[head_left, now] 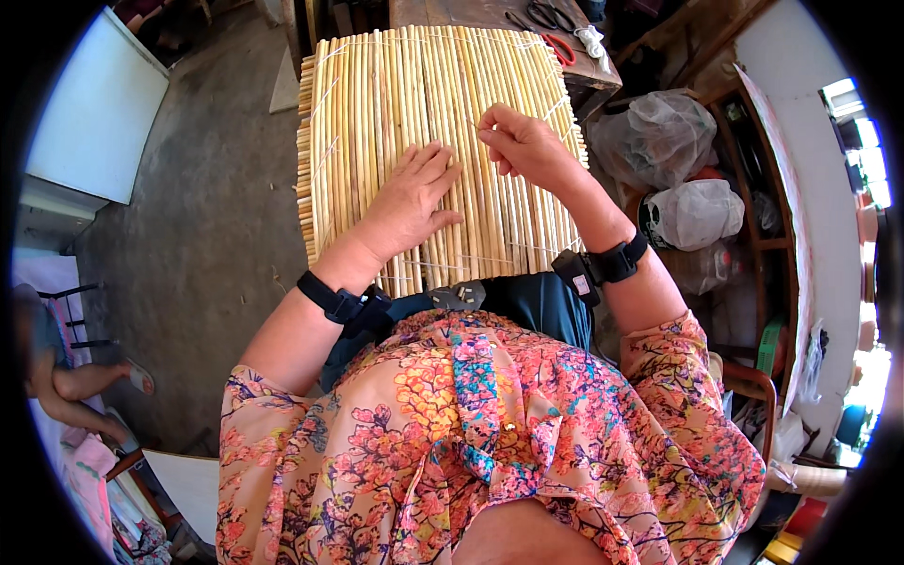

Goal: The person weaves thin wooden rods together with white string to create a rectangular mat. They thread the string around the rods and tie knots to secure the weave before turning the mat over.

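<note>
A mat of pale, straight sticks bound with white string (377,85) lies over the wooden table and my lap. My left hand (417,193) rests on it, left of the middle, with fingers spread over the sticks. To its upper right, my right hand (521,144) is pinched on a thin needle-like piece, too small to make out clearly, just above the sticks. Dark devices are strapped to both my wrists. At the table's back right lie red-handled scissors (561,51), a dark pair of scissors (548,15) and a crumpled white item (591,43).
Plastic bags (656,141) and a bagged container (695,212) crowd a wooden shelf at right. A white cabinet (89,104) stands at left on the concrete floor (202,207). A seated person's bare leg (85,381) shows at lower left.
</note>
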A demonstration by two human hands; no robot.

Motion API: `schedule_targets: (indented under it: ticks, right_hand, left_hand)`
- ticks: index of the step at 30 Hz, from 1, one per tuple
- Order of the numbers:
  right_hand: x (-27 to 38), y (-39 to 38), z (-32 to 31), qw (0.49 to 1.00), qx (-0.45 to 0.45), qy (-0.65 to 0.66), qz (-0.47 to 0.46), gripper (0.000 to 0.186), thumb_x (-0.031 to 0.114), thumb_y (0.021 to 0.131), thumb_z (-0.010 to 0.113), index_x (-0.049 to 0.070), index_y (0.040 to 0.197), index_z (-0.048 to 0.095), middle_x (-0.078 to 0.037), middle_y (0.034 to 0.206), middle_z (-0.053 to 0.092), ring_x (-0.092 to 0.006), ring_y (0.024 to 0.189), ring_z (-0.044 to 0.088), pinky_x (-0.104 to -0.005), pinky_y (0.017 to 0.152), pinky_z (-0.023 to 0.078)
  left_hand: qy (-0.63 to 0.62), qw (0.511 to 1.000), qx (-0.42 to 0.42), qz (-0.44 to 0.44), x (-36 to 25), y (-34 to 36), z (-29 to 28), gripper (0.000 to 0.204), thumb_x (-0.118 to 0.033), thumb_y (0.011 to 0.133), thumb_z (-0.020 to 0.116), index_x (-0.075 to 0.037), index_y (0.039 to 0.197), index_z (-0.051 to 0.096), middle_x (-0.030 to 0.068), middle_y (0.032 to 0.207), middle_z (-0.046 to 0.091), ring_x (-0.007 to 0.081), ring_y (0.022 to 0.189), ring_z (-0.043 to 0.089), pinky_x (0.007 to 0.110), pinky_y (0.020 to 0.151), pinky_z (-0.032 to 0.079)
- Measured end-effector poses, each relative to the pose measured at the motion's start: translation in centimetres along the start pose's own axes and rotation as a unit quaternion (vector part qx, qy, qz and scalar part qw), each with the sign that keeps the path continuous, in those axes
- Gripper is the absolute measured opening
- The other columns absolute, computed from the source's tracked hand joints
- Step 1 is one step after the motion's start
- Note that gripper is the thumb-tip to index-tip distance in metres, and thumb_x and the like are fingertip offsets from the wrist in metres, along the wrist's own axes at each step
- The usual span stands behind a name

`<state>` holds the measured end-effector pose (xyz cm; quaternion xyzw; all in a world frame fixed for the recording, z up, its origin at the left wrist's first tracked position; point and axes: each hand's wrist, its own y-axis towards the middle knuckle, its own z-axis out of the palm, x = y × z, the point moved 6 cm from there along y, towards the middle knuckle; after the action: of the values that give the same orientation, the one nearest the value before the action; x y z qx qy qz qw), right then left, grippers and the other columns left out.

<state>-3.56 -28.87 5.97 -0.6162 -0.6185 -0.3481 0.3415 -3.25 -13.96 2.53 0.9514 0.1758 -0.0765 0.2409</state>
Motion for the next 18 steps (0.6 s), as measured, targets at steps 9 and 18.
schedule_targets:
  ticks: [9, 18]
  right_hand:
    - [0.1, 2.3, 0.3, 0.913, -0.101, -0.344, -0.197, 0.013, 0.019, 0.082, 0.052, 0.007, 0.08, 0.058, -0.015, 0.065, 0.06, -0.0335, 0.062, 0.059, -0.0437, 0.056, 0.047]
    - [1.6, 3.0, 0.5, 0.872, -0.11, -0.435, -0.197, 0.014, 0.019, 0.079, 0.053, 0.007, 0.074, 0.058, -0.012, 0.064, 0.059, -0.0325, 0.062, 0.059, -0.0429, 0.056, 0.046]
  left_hand:
    - [0.036, 0.999, -0.023, 0.004, -0.5, 0.0, 0.9, 0.055, -0.024, 0.077, 0.063, 0.001, 0.122, 0.046, 0.0193, 0.128, 0.042, 0.0332, 0.125, 0.033, 0.047, 0.106, 0.022]
    - [0.057, 0.998, -0.035, 0.01, -0.7, -0.2, 1.1, 0.054, -0.025, 0.078, 0.062, 0.0, 0.122, 0.045, 0.0177, 0.128, 0.041, 0.0318, 0.126, 0.032, 0.047, 0.107, 0.022]
